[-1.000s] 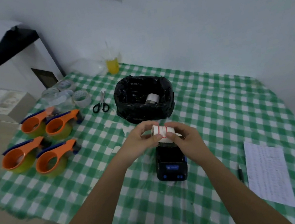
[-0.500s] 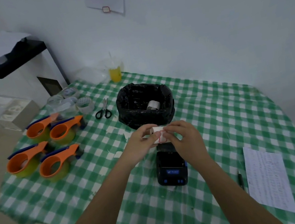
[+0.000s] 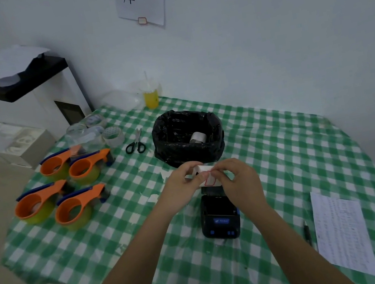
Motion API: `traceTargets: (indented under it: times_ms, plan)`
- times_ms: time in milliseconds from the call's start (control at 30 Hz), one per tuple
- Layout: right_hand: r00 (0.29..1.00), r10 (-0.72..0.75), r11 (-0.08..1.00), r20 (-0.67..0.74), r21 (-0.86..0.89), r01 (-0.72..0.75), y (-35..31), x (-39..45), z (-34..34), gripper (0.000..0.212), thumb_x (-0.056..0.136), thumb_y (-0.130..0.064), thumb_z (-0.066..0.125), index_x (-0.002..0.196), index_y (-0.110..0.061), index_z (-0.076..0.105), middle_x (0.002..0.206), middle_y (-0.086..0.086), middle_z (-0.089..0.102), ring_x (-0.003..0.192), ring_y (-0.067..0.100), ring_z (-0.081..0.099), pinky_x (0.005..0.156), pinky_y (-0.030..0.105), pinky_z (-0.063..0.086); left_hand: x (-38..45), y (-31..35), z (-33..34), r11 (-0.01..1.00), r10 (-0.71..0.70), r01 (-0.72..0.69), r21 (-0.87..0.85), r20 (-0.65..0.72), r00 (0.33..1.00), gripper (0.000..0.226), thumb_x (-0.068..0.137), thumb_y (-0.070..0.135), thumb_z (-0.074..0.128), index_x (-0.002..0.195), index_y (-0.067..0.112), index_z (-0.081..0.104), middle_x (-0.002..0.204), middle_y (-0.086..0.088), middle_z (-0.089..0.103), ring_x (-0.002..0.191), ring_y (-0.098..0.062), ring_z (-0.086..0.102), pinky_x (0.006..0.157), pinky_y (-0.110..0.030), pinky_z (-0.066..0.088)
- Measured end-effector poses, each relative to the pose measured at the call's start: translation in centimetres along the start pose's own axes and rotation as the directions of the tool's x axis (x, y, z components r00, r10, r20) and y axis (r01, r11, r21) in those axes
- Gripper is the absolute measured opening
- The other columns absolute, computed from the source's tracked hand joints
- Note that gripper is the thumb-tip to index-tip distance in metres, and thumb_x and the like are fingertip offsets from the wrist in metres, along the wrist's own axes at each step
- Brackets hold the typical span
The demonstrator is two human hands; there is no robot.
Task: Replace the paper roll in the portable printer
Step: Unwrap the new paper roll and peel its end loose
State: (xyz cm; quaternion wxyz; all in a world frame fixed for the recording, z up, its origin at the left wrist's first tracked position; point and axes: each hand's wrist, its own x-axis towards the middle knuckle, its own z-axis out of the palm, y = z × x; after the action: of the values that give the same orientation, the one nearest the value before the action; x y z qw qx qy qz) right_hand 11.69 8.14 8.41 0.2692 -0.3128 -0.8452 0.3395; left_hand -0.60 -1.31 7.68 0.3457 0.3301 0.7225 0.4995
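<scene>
Both hands hold the new roll (image 3: 203, 175) in the air just above the far end of the printer (image 3: 219, 214), which lies on the worktop (image 3: 283, 150) near its middle, its length running from the near edge toward the far edge. The printer's lid looks open, the dark bay showing just under the roll; how deep the bay is cannot be told.

The left hand (image 3: 182, 187) pinches the roll's left end between thumb and fingers. The right hand (image 3: 238, 180) closes finger and thumb on the red-edged label at the roll's front, apparently picking at the paper's loose end. Both grips are narrow and on the roll.

The roll's axis lies roughly left to right, tilted a little so its left core hole faces the camera. That is across the printer's length, which is likely how it must sit in the bay. The bay lies straight below and slightly nearer the person than the roll, so the coming move is probably a short drop down and back. Neither hand is clearly nearer; both forearms reach in from the near edge and meet over the printer.

A spent roll (image 3: 197, 137) lies in the black bin (image 3: 190, 151) just beyond.
</scene>
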Motion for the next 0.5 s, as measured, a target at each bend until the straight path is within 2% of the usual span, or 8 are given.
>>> traceTargets:
  times_ms: [100,233,333,400,500]
  plan:
    - [1.0,0.002,0.999,0.014,-0.033,-0.001,-0.1,-0.1,0.4,0.005,0.087,-0.014,0.061,0.086,-0.014,0.065,0.087,-0.005,0.061,0.085,0.01,0.053,0.069,0.007,0.036,-0.1,0.2,0.1,0.999,0.007,-0.006,0.037,-0.015,1.0,0.03,0.086,0.034,0.061,0.115,0.025,0.058,0.113,-0.002,0.057,0.106,-0.025,0.061,0.097,-0.046,0.051]
    - [0.998,-0.008,0.999,0.06,-0.033,0.01,0.0,-0.4,1.0,0.007,0.09,-0.011,0.053,0.086,-0.015,0.055,0.089,-0.006,0.051,0.088,0.013,0.046,0.072,0.006,0.034,-0.5,0.1,0.1,1.0,0.003,-0.003,0.024,-0.011,1.0,0.031,0.087,0.033,0.061,0.116,0.023,0.058,0.118,-0.008,0.059,0.106,-0.025,0.062,0.096,-0.047,0.051]
    - [0.998,-0.015,0.999,0.066,0.046,0.011,0.3,-0.5,1.1,0.005,0.092,-0.015,0.053,0.094,-0.018,0.057,0.094,-0.008,0.054,0.094,0.012,0.05,0.076,0.008,0.035,-0.6,0.0,-0.1,0.999,-0.01,0.01,-0.037,-0.012,1.0,0.027,0.087,0.031,0.061,0.113,0.024,0.058,0.117,-0.01,0.061,0.104,-0.025,0.064,0.095,-0.046,0.053]
    - [0.997,0.001,0.995,0.078,0.096,-0.008,0.3,-0.5,1.1,0.012,0.092,-0.018,0.054,0.103,-0.019,0.059,0.101,-0.008,0.058,0.098,0.01,0.053,0.08,0.01,0.037,-0.6,0.0,-0.3,0.998,-0.013,0.013,-0.059,-0.007,1.0,0.024,0.087,0.031,0.062,0.111,0.026,0.058,0.114,-0.008,0.062,0.101,-0.025,0.065,0.094,-0.045,0.054]
    - [0.998,-0.052,0.996,0.018,0.071,0.051,0.3,-0.5,1.1,0.007,0.088,-0.014,0.06,0.092,-0.017,0.065,0.092,-0.009,0.061,0.092,0.012,0.056,0.079,0.012,0.039,-0.6,0.2,-0.3,0.997,-0.01,0.009,-0.08,-0.009,1.0,0.016,0.088,0.028,0.061,0.104,0.029,0.059,0.102,0.001,0.061,0.1,-0.025,0.065,0.091,-0.041,0.056]
